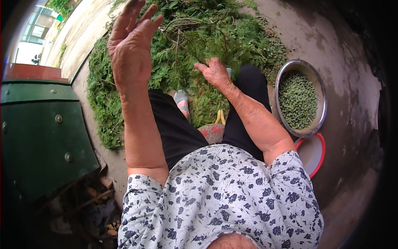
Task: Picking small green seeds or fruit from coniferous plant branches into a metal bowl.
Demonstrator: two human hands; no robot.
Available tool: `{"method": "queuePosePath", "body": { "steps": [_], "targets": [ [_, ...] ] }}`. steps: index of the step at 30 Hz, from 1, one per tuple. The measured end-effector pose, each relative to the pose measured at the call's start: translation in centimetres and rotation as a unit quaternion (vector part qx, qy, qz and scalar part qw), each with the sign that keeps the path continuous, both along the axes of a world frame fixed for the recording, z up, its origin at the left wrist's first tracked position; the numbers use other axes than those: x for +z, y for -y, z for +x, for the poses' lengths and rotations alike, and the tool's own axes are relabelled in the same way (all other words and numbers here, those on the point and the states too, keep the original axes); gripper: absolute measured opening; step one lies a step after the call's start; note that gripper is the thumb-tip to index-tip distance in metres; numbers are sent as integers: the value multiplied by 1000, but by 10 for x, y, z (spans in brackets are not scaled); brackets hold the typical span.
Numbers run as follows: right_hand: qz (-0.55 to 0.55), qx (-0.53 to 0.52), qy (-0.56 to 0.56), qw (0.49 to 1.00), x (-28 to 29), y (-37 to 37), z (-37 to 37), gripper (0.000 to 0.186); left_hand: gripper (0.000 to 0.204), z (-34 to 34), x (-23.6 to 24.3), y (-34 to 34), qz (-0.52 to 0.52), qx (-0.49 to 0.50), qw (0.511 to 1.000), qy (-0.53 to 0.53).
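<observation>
My left hand [132,50] is raised at the upper left, its fingers apart and nothing in it. My right hand [216,74] is closed in front of my right knee, gripping the stem of a leafy evergreen branch [178,39]. The branch's bare brown twigs reach up and to the left from that hand. Beneath both hands spreads a big pile of cut evergreen sprigs [103,95], lying around my feet. Right of my knee stands a metal basin [324,99] holding many small round green cones [296,99].
A red-rimmed basin [322,153] sits partly under the metal one. I sit on a low seat with a red pattern [212,133]. At the left stands a dark green panel with bolts [41,137]; wood scraps [93,201] lie below it. Loose cones [273,52] dot the pile's right edge.
</observation>
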State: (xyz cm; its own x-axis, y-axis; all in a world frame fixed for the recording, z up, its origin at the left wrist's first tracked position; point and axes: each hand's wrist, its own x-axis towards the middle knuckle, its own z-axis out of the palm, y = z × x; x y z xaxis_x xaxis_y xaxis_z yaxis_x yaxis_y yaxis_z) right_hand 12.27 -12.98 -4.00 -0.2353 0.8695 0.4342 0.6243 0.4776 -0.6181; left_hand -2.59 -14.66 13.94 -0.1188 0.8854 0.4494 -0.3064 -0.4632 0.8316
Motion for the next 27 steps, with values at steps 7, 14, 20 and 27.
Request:
{"method": "queuePosePath", "body": {
  "steps": [7,14,20,27],
  "targets": [
    [-214,31,-153,964,16,1,7,39,35,-33,-106,12,-194,131,970,-65],
    [-347,88,-179,917,20,3,13,34,42,-13,-128,33,-311,38,946,-85],
    [-414,120,-188,883,30,7,10,35,47,-3,-138,36,-307,-9,951,-31],
    [-467,238,-144,839,39,9,13,39,22,2,-148,36,-326,-1,945,-32]
  ]
}}
